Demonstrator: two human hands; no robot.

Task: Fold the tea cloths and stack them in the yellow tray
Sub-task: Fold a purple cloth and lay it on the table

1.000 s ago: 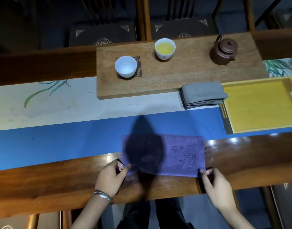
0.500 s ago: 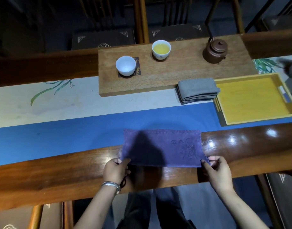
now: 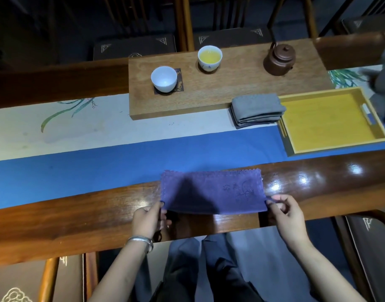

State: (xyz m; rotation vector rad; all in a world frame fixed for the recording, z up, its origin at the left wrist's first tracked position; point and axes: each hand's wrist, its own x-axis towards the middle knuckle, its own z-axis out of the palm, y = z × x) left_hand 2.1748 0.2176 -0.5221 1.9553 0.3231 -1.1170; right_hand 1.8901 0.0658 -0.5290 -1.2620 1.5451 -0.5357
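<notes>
While the purple cloth (image 3: pixel 212 191) lies flat, left hand (image 3: pixel 148 219) and right hand (image 3: pixel 287 214) pinch its near corners.

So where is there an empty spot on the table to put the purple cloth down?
The yellow tray is bare inside. The blue runner strip lies open left of the purple cloth, as does the cream runner left of the wooden board. It is crowded around the grey folded cloths squeezed between board and tray.

Grey blurred shape (image 3: pixel 383 83) cut off by the right edge — unidentifiable, embossed motif on the purple tea cloth (image 3: pixel 212 192) too faint to read, left-hand (image 3: pixel 148 219) fingertips hidden beneath its corner.
</notes>
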